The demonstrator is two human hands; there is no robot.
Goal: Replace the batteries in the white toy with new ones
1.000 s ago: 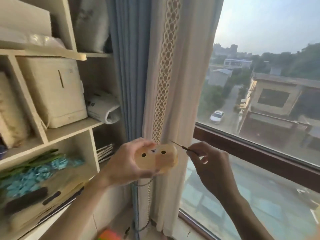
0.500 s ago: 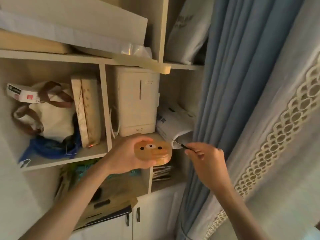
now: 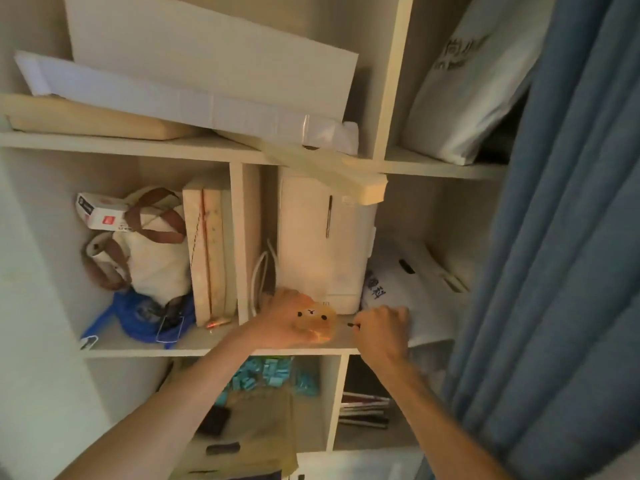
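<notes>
The toy [image 3: 316,322] is a small rounded block with a bear face of two dots and a nose; it looks orange in this light. My left hand [image 3: 277,323] grips it from the left, over the middle shelf board [image 3: 207,344]. My right hand [image 3: 379,329] is just right of the toy, fingers curled round a thin dark tool [image 3: 354,325] whose tip pokes out toward the toy. No batteries are visible.
A white appliance [image 3: 325,247] stands right behind the toy. A white bag with blue print [image 3: 398,289] lies to its right, a canvas bag [image 3: 149,251] and boards [image 3: 207,254] to the left. Blue curtain [image 3: 561,237] hangs at right. Lower cubbies hold teal pieces [image 3: 270,375].
The view swung from the window to the shelf unit. Both hands, with toy and tool, reached forward and down onto the middle shelf in front of the white appliance.
</notes>
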